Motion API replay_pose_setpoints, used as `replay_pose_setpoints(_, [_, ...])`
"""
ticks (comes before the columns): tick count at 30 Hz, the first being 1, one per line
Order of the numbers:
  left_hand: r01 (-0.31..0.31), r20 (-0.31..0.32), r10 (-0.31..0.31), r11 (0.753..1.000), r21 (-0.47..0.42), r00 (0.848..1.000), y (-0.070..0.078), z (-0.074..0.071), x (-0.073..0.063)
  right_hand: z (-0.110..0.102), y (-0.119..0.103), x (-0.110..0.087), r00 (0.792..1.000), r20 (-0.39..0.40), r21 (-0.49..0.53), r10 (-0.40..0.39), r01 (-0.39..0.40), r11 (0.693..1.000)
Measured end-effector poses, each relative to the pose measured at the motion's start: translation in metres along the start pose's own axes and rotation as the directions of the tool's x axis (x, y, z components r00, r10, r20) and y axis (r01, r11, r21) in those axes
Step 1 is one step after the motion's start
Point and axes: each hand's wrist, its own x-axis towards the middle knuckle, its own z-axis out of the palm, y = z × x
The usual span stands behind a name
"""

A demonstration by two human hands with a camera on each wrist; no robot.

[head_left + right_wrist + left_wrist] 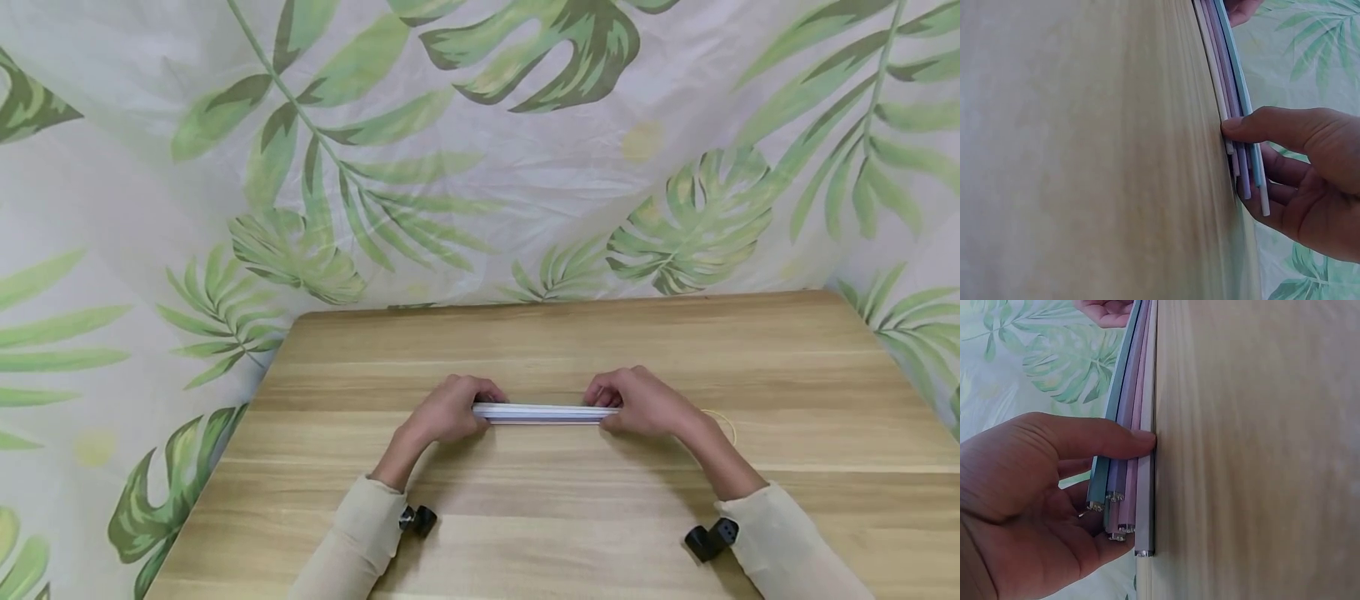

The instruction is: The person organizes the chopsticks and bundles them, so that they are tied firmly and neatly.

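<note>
A bundle of pastel pencils (543, 413) lies sideways between my hands, low over the wooden table. Green, purple, pink and pale ones (1145, 506) show, with shiny tips at uneven lengths in the left wrist view. My left hand (447, 410) grips the bundle's left end, its thumb across the pencils and its fingers behind. At the other end my right hand (647, 403) pinches the bundle in the same way. Plain, uneven ends of the pencils (1246, 181) stick out past the right thumb.
Beside the right wrist, a thin yellow loop (726, 423) like a rubber band lies on the wooden table (540, 517). A leaf-print cloth (525, 167) hangs behind the table and at its sides. Small black devices (711, 540) sit at both sleeve cuffs.
</note>
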Motion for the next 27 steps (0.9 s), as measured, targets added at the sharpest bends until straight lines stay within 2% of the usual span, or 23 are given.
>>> replay_pose_setpoints(11, [0.002,0.02,-0.002,1.0,-0.008,1.0,0.0006,-0.0002,0.0022,-0.0005,0.0012,0.0004,0.999,0.035,0.005,-0.038,0.037,0.999])
replay_pose_setpoints(18, [0.007,0.013,-0.007,1.0,0.023,1.0,0.0035,-0.0001,0.0016,0.0001,0.0011,-0.0003,1.0,0.021,-0.01,-0.022,0.022,1.0])
replay_pose_setpoints(27, [0.007,-0.001,-0.007,1.0,0.005,1.0,0.0037,-0.0008,0.0009,-0.0007,0.0045,0.0002,0.999,0.01,-0.009,-0.051,0.051,0.999])
